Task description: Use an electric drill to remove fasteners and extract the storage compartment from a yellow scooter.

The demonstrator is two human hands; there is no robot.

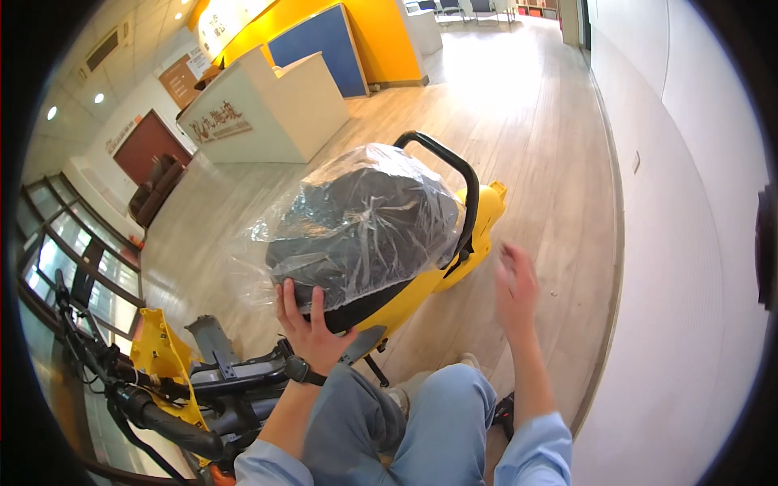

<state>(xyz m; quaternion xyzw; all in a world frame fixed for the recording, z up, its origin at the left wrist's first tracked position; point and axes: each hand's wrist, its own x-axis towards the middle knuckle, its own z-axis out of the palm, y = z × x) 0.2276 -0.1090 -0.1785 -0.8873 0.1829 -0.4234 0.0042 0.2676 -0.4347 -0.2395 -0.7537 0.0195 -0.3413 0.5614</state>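
In front of me stands a partly stripped yellow-and-black scooter. Its black seat [365, 215] is wrapped in a crinkled clear plastic cover [369, 243]. My left hand [314, 336] lies with spread fingers on the seat's front end, the fingertips over the cover's lower edge; a dark watch [304, 371] is on that wrist. To the right of the scooter, my right hand [519, 287] hangs in the air, loosely open, slightly blurred and touching nothing. Behind the seat a black grab rail [454, 158] curves above the yellow rear body panel [486, 215].
At left are the scooter's handlebar grip [166, 421], a loose-edged yellow front panel [162, 348] and the exposed frame [243, 377]. A white wall [673, 243] runs along the right. Farther off stand a reception counter [300, 109] and a brown sofa [158, 188] on the wooden floor.
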